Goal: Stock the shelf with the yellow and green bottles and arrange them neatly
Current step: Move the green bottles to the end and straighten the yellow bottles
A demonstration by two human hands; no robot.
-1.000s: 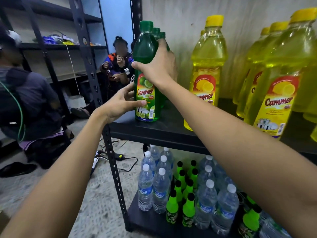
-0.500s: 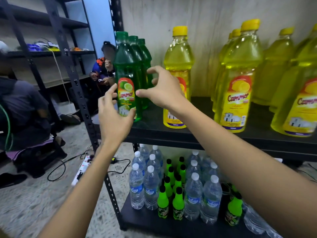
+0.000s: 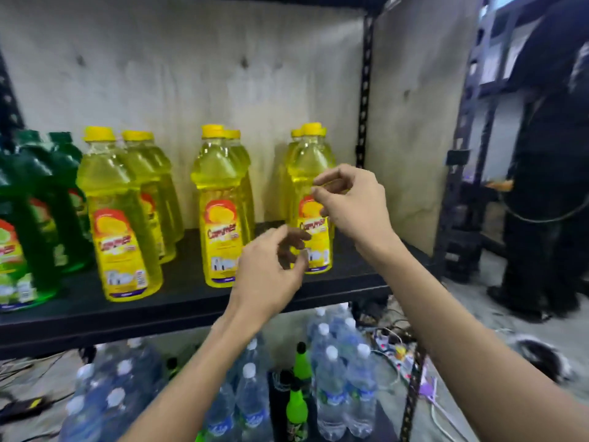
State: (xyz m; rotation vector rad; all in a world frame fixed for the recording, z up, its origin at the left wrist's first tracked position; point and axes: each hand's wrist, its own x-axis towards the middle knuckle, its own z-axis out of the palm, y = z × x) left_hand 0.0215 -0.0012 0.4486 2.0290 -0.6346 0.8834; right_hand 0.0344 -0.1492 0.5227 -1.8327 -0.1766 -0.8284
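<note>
Three rows of yellow bottles with yellow caps stand on the black shelf: a left row, a middle row and a right row. Green bottles stand at the shelf's left end, blurred. My right hand hovers in front of the right row's front bottle, fingers curled and apart, holding nothing. My left hand is lower, before that bottle's base, fingers loosely bent and empty. Whether either hand touches the bottle is unclear.
Below the shelf stand several clear water bottles and small green bottles. A black upright post bounds the shelf on the right. A person in dark clothes stands at far right. Cables and a power strip lie on the floor.
My view has swung right from the green bottles to the yellow rows. Both hands left the green bottle and now sit in front of the rightmost yellow row.
</note>
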